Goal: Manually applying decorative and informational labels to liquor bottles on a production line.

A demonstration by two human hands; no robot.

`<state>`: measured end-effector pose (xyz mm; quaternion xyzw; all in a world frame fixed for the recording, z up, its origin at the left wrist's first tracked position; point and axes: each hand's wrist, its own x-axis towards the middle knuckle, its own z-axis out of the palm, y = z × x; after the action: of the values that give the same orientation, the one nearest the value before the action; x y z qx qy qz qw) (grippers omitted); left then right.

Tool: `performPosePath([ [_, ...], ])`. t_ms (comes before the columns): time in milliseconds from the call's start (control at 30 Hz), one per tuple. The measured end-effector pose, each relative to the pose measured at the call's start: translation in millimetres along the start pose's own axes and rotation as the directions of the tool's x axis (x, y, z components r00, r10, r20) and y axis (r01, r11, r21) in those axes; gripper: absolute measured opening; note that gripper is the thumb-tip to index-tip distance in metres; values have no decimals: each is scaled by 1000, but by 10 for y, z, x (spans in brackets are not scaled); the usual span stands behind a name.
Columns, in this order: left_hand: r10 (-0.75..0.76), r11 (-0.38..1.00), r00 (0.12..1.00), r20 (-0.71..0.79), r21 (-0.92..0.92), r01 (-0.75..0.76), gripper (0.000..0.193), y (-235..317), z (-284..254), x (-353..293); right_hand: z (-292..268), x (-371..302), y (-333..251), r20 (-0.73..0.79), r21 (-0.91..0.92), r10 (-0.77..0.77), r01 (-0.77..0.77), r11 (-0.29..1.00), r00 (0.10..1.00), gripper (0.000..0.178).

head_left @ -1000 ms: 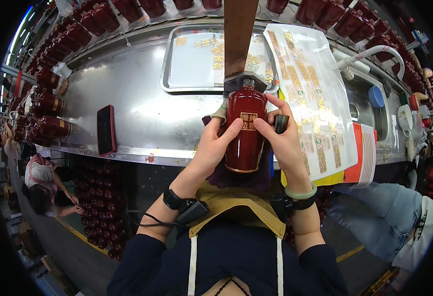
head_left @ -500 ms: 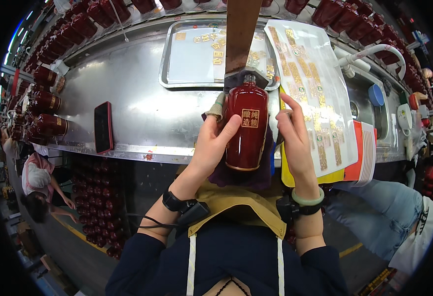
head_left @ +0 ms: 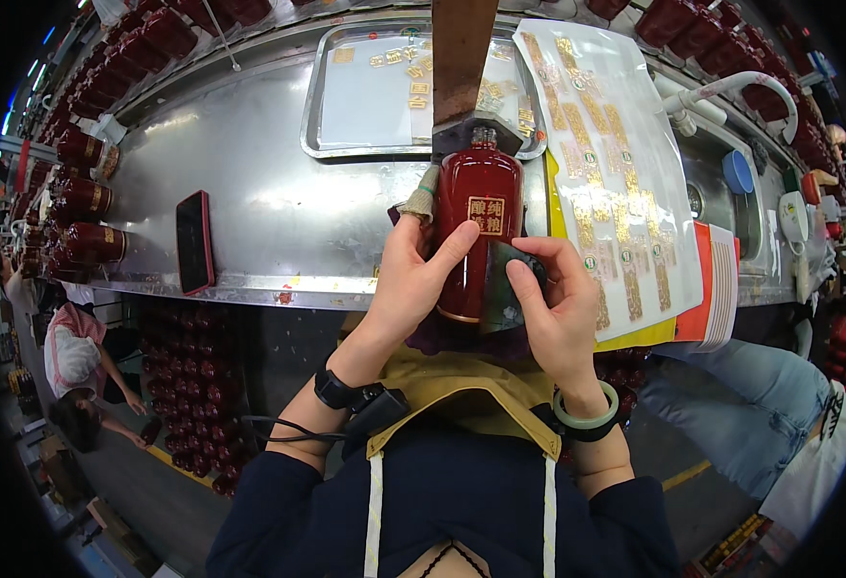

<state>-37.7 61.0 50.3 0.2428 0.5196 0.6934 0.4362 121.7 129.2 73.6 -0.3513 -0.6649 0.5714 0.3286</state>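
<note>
A dark red glossy bottle (head_left: 466, 193) with a gold square label lies in front of me, its threaded neck pointing away. My left hand (head_left: 418, 265) grips the bottle's left side, thumb on top near the label; a beige cloth cover (head_left: 421, 197) sits on one finger. My right hand (head_left: 560, 303) pinches a thin, dark, translucent flat piece (head_left: 502, 303) with a straight left edge. That piece lies over the lower right of the bottle and covers a corner of the label. Dark purple cloth (head_left: 433, 332) shows under the bottle.
A metal tray (head_left: 312, 130) with gold lettering pieces lies beyond the bottle. White sheets (head_left: 669, 241) of gold stickers lie at right, beside a sink (head_left: 755, 226). A phone (head_left: 194, 241) rests at left. A brown upright post (head_left: 462, 58) stands behind the bottle. Co-workers are on both sides.
My right hand has moved from beside the bottle onto its lower right, bringing the dark flat piece over the surface. My left hand keeps its hold. The view has shifted slightly.
</note>
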Motion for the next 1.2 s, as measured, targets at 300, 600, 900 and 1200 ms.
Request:
performPosePath([
  [300,-6,1000,1000,-1,14,6,61,11,3,-13,11,-7,34,-16,-40,-13,12,999,1000,19],
  [600,-22,1000,1000,-16,17,22,62,5,-3,-3,29,16,21,-30,-51,-60,59,997,998,17],
  [900,-53,994,999,4,-100,53,57,56,-43,13,-160,127,80,-37,280,75,-62,958,997,19],
  [1200,-26,996,1000,-1,-89,26,56,43,-15,50,-7,373,208,66,305,219,-228,924,974,22],
])
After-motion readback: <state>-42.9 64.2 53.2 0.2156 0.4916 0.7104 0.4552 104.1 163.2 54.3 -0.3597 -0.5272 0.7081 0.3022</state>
